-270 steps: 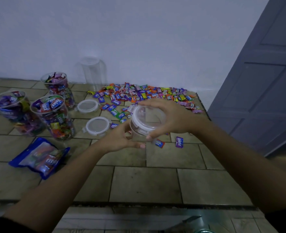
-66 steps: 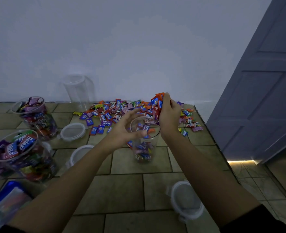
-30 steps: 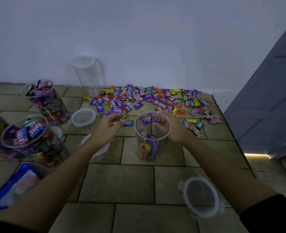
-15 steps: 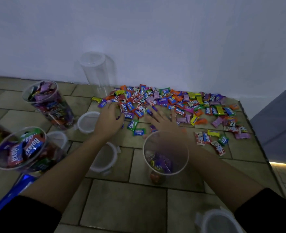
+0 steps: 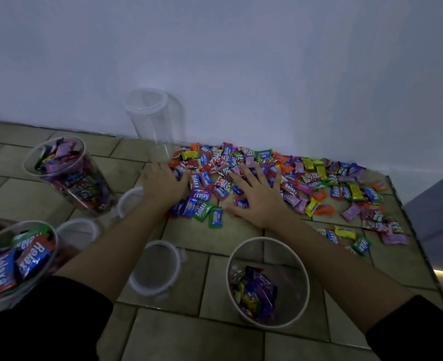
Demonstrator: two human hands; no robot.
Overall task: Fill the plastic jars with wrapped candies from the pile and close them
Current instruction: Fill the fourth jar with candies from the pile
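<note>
A pile of wrapped candies (image 5: 306,178) lies on the tiled surface along the white wall. My left hand (image 5: 163,183) lies on the pile's left edge, fingers curved over candies. My right hand (image 5: 257,196) is spread flat, fingers straight, on the candies in the middle. In front of my right forearm stands an open clear jar (image 5: 267,282) with a shallow layer of candies at the bottom. Two open jars packed with candies stand at the left, one (image 5: 69,175) farther back and one (image 5: 14,261) near me. An empty lidded jar (image 5: 152,121) stands against the wall.
Three clear lids lie on the tiles near my left arm: one (image 5: 155,267) in front, one (image 5: 78,230) to the left, one (image 5: 129,201) partly under my wrist. The surface ends at the right edge (image 5: 418,243), with a grey door (image 5: 439,204) beyond.
My head has moved closer and lower over the surface. Both hands have gone from the open jar forward onto the candy pile, and the right hand's fingers have spread wider.
</note>
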